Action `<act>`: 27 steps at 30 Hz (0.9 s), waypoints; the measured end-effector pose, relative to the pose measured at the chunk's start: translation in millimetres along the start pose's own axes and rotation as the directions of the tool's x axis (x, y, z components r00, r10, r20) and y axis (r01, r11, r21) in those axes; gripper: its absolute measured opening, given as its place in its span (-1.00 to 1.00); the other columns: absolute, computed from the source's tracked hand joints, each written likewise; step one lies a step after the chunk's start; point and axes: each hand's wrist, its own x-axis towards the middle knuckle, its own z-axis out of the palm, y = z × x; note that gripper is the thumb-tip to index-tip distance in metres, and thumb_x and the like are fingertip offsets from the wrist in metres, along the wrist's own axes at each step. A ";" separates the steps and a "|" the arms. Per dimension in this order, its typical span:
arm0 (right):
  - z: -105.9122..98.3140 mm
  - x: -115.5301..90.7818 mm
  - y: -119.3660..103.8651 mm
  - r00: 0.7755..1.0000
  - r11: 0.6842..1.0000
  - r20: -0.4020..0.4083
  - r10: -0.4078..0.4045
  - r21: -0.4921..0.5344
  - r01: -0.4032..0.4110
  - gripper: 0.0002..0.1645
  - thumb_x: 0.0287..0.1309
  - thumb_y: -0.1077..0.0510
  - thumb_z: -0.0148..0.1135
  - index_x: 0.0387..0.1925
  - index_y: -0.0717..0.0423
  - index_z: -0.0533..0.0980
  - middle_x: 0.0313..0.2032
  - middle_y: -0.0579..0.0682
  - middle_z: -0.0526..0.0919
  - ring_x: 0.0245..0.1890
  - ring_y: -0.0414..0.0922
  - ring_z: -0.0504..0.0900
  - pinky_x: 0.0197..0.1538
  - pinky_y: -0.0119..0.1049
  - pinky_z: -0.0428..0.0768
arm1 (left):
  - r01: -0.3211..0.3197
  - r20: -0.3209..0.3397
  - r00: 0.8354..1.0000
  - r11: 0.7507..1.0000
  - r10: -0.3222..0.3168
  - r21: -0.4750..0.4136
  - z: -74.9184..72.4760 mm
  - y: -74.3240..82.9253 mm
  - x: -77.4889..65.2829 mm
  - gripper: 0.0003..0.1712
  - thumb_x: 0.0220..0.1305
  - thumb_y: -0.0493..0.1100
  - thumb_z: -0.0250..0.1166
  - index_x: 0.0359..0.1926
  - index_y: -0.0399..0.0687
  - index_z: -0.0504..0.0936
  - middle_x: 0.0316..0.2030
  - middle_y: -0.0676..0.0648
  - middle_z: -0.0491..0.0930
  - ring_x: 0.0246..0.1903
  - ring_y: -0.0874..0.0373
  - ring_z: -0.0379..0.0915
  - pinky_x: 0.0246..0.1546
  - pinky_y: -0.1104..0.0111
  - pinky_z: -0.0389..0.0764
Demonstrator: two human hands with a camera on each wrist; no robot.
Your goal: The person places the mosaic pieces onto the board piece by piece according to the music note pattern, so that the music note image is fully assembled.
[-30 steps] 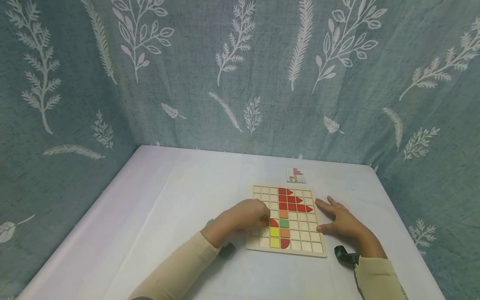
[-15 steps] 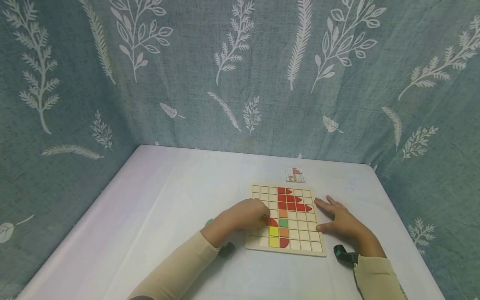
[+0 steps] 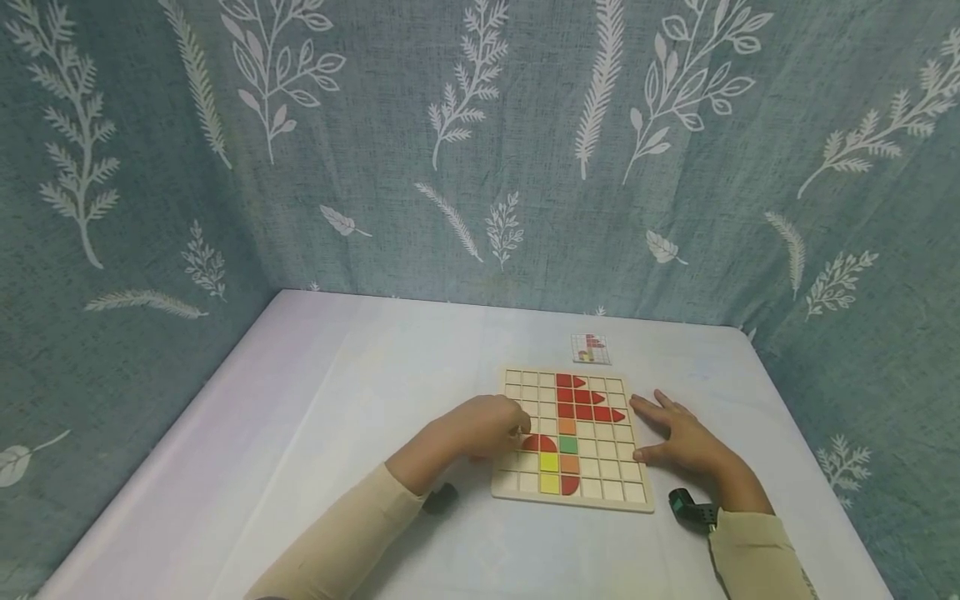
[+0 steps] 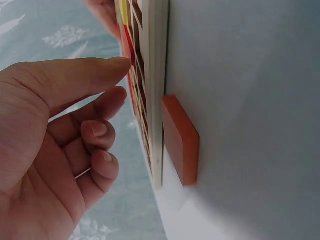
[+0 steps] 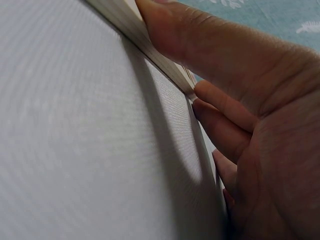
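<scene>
A wooden grid board (image 3: 611, 496) lies on the white table with red, orange, green and yellow flat pieces in its cells. My left hand (image 3: 483, 427) is over the board's left side, just beside a red quarter-round piece (image 3: 530, 442) that sits in its cell. In the left wrist view the thumb tip is at the board's surface, the other fingers loosely bent with nothing between them. My right hand (image 3: 678, 442) rests at the right edge, its thumb (image 5: 170, 35) and extended fingers touching the frame.
An orange-red block (image 4: 182, 142) lies on the table against the board's side in the left wrist view; the left arm hides it from the head view. Behind the board is a small pattern card (image 3: 591, 349). Leaf-printed curtains (image 3: 480, 208) enclose the table's back and sides.
My left hand has drawn back slightly to the left, letting go of the red quarter-round piece, which now shows beside the other one. My right hand has stayed at the board's edge.
</scene>
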 end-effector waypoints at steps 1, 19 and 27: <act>-0.4 -0.3 -0.6 1.000 1.000 0.002 0.000 0.002 0.000 0.29 -0.36 -0.34 0.54 0.44 -0.04 0.23 0.45 0.36 -0.10 0.38 0.45 -0.18 0.18 0.50 -0.07 | -0.008 -0.006 1.000 1.000 0.008 0.011 -0.5 -1.1 -0.9 -0.81 0.30 -0.14 0.30 -0.10 0.00 0.73 -0.42 0.13 0.56 -0.62 0.26 0.43 -0.53 0.41 0.48; 0.3 -0.8 -2.6 1.000 1.000 0.016 0.004 0.003 -0.004 0.32 -0.38 -0.37 0.53 0.45 -0.01 0.20 0.45 0.37 -0.13 0.37 0.46 -0.19 0.18 0.51 -0.09 | -0.011 -0.057 0.998 0.991 0.019 0.133 -2.3 -23.2 -28.4 -0.73 0.10 -0.28 0.31 -0.15 0.03 0.74 -0.33 0.16 0.62 -0.42 0.25 0.42 -0.21 0.35 0.54; 0.2 -1.7 -2.7 1.000 1.000 0.008 -0.010 -0.003 0.010 0.29 -0.35 -0.35 0.53 0.44 0.00 0.23 0.44 0.38 -0.10 0.37 0.47 -0.18 0.18 0.50 -0.07 | -0.011 -0.050 0.999 0.994 0.017 0.111 -0.1 -31.5 -36.0 -0.73 0.09 -0.22 0.38 -0.13 0.02 0.73 -0.43 0.19 0.56 -0.44 0.26 0.41 -0.27 0.37 0.52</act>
